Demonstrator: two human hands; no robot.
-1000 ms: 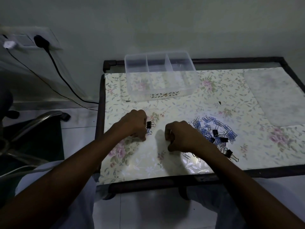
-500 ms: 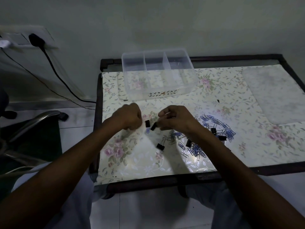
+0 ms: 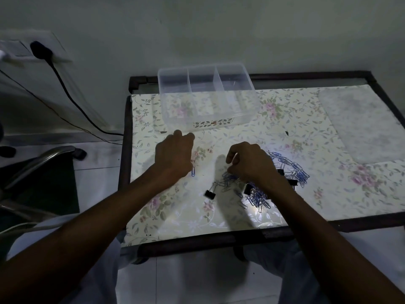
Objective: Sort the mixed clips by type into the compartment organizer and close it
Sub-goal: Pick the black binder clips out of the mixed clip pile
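clip pile (image 3: 258, 189) under the curled right hand (image 3: 249, 163) (grasp unclear), left hand (image 3: 175, 154) loose beside it

My right hand (image 3: 247, 163) is curled up over the pile of paper clips (image 3: 287, 170), so it covers the middle of the pile. I cannot tell if my fingers are pinching a clip, because they are tucked under. A black binder clip (image 3: 281, 172) peeks out from behind my wrist, and most of it is hidden. My left hand (image 3: 174, 153) lies with its back up, so I cannot see what is under the palm. A blue paper clip (image 3: 193, 171) sticks out from under it. The room is dark. The far side of the organizer (image 3: 206, 102) is see-through and hard to make out.
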